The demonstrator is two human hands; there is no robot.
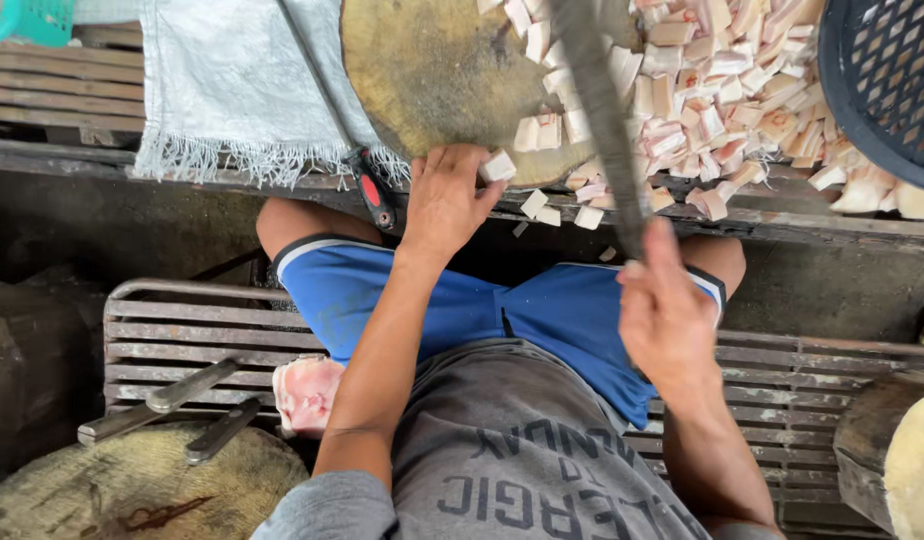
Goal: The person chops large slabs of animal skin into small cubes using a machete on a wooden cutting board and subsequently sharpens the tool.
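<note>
My left hand [444, 197] rests on the near edge of a round wooden chopping block [432, 70], fingertips closed on a small pale meat cube [498, 166]. My right hand [662, 305] grips the handle of a long cleaver [602, 100], whose blurred blade reaches up across the block. A heap of pink-white meat cubes [722, 90] covers the block's right side, with a few loose pieces [562, 210] at the bench edge.
A dark plastic basket [887, 85] stands top right. A grey cloth [232, 80] and a red-handled knife [367, 190] lie on the bench. Left of my lap, two knives [162, 405] lie on a slatted seat [212, 335] beside a slab of meat [307, 392] and another block [132, 490].
</note>
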